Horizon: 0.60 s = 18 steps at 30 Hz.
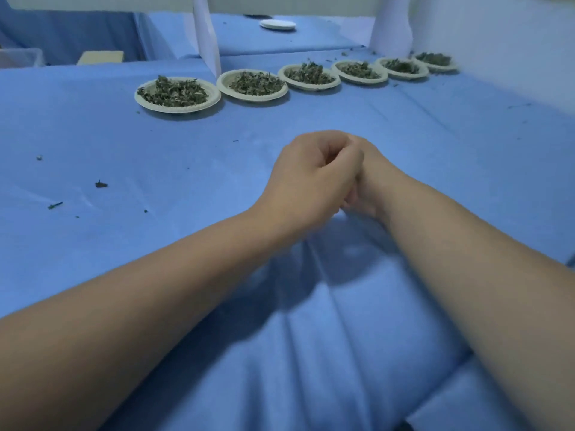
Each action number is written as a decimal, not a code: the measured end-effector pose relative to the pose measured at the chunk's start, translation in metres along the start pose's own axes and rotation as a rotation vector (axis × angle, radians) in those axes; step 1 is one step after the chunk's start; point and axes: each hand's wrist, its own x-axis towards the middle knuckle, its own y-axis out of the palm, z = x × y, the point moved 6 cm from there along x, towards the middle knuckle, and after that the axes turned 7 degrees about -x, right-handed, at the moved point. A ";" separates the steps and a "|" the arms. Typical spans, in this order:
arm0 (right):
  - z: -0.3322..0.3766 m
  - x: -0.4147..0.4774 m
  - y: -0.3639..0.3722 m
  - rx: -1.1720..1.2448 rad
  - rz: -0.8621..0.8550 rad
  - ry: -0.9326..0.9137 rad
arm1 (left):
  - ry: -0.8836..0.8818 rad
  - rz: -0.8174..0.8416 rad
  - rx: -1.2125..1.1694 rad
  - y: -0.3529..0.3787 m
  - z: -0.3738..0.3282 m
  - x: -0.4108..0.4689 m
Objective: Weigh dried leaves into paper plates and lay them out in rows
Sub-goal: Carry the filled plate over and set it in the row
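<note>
Two bare forearms point(155, 306) reach in over the near edge of the blue-covered table point(155, 144) and meet at its middle. The left hand point(311, 175) has its fingers curled in, with nothing visible in them. It touches the right hand point(371, 185), which is mostly hidden behind it, so I cannot tell how its fingers lie. Six paper plates point(178, 109) of dried leaves point(172, 91) stand in a row along the far edge, toward the far right corner. Loose leaf bits point(101, 184) lie near the left edge.

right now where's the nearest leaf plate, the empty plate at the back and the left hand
nearest leaf plate point(177, 109): head view, front rim
empty plate point(278, 24): head view, top face
left hand point(311, 175): head view, back of hand
</note>
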 end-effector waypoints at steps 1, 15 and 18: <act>0.000 -0.016 -0.015 0.010 -0.041 -0.011 | 0.000 0.012 -0.018 0.010 -0.002 -0.006; 0.014 -0.356 -0.253 -0.111 -0.930 -0.236 | 0.056 0.478 -0.227 0.336 -0.132 -0.108; 0.005 -0.445 -0.292 -0.188 -1.079 -0.264 | 0.145 0.580 -0.231 0.401 -0.166 -0.139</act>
